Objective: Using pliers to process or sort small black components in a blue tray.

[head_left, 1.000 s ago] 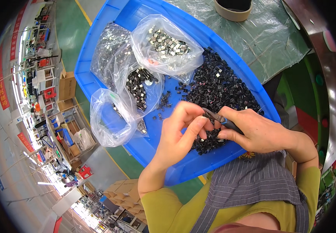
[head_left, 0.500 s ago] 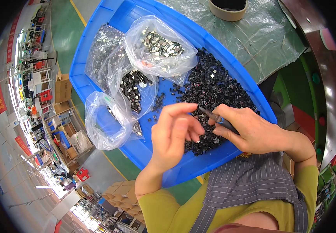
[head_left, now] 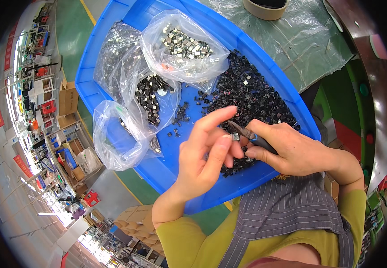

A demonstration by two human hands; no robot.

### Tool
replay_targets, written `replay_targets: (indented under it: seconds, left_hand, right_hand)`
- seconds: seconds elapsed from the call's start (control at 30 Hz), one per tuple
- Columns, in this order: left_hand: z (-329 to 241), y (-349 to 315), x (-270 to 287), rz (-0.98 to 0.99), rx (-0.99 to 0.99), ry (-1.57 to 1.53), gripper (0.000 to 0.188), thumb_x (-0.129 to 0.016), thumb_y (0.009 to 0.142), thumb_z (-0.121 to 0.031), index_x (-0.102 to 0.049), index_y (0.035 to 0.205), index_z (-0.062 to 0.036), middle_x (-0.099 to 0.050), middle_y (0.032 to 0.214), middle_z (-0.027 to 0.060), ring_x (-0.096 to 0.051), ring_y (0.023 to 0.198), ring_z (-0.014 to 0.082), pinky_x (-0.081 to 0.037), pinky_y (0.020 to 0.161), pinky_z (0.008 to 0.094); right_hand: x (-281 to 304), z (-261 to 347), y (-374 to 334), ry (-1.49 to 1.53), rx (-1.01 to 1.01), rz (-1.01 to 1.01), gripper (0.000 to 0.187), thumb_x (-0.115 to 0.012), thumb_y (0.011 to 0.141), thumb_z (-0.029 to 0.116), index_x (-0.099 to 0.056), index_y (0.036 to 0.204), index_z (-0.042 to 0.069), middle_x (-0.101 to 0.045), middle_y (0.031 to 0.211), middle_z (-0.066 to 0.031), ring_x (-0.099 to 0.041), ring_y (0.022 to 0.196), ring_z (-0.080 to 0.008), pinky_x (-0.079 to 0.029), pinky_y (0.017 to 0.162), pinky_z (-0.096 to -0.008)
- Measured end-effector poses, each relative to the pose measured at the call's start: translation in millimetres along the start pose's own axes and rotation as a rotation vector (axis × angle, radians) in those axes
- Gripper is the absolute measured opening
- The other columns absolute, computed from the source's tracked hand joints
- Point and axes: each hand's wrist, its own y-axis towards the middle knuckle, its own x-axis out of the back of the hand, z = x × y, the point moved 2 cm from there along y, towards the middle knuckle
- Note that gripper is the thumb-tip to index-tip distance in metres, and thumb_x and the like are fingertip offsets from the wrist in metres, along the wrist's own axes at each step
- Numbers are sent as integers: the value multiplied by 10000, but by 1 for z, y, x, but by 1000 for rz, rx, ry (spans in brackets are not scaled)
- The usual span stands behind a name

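Observation:
My right hand (head_left: 287, 147) is wrapped round a pair of dark-handled cutting pliers (head_left: 249, 135), their jaws pointing up and left. Close beside the jaws, my left hand (head_left: 204, 154) pinches a small square silvery piece (head_left: 235, 137) between thumb and fingers, with its index finger stretched out above. Both hands hover over the front part of a large blue tray (head_left: 287, 76). Beneath them spreads a heap of small black parts (head_left: 256, 98), partly hidden by the fingers.
In the tray, a clear bag (head_left: 157, 40) holds small silvery square parts; another bag (head_left: 149, 102) spills dark and silvery pieces. An emptier-looking bag (head_left: 102, 138) hangs over the left rim. A tape roll (head_left: 265, 11) rests on the plastic-covered table (head_left: 287, 40) behind. Cardboard boxes (head_left: 135, 223) stand lower left.
The small silvery piece now shows at my left fingertips, and the pliers' jaws look more open. My left index finger has lifted and straightened. The tray's view has shifted slightly.

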Motion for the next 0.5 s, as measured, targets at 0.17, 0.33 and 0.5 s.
replay_targets:
  seconds: [0.17,0.33,0.5]
  left_hand:
    - [-34,-20,15,-124,-399,-11,296,-466,968,-127,-457,1251,-40,-514,705,49,-518,560,140,-477,525,250]
    - [-89,-80,4,-316,-233,-666,257,-485,929,-92,-467,1177,-24,-521,827,94,-550,609,231,-516,584,391]
    - [-84,-103,22,-300,-308,-791,231,-495,932,-98,-488,1154,-34,-540,846,86,-561,659,222,-510,634,387]
  right_hand:
    - [-5,-6,6,-26,3,-11,220,-571,922,131,-458,1054,-4,-613,853,-222,-600,835,-430,-452,669,-464]
    - [-2,-3,4,-1,-79,-49,183,-589,904,89,-488,1031,5,-617,850,-177,-627,786,-353,-462,665,-394]
    - [-5,3,8,-34,-130,-82,197,-594,900,89,-514,1061,11,-604,841,-151,-623,760,-308,-461,678,-365]
